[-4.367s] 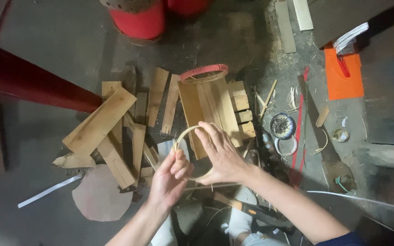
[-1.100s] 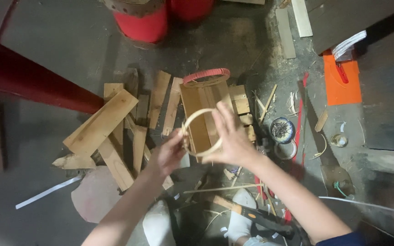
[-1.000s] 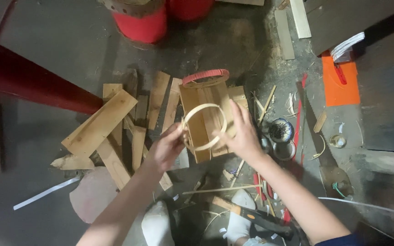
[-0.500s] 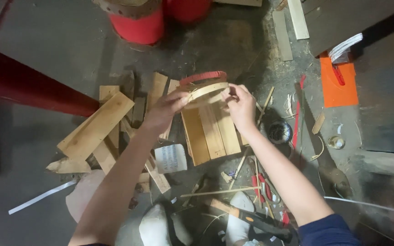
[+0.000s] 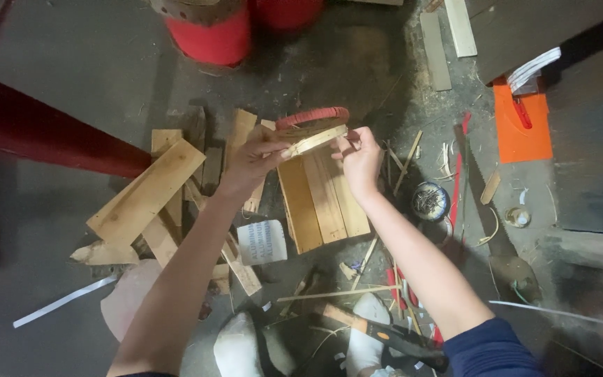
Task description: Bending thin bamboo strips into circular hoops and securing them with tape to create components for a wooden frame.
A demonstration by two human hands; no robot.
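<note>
A wooden bucket [image 5: 322,199] made of pale vertical slats lies on its side on the floor, with a red band [image 5: 312,116] around its far end. My left hand [image 5: 256,157] and my right hand [image 5: 359,157] each pinch one side of a thin bent wooden hoop [image 5: 315,139]. The hoop sits tilted across the bucket's far end, just below the red band. Both arms reach forward from the bottom of the view.
Loose wooden planks [image 5: 148,192] lie scattered left of the bucket. A red pipe [image 5: 43,136] runs along the left. Red drums [image 5: 207,28] stand at the top. A round tin of nails [image 5: 429,201], an orange tray [image 5: 521,126], and a hammer [image 5: 378,331] lie nearby.
Both hands have carried the bent hoop from near my body forward to the bucket's far end, where it now lies flatter against the slats.
</note>
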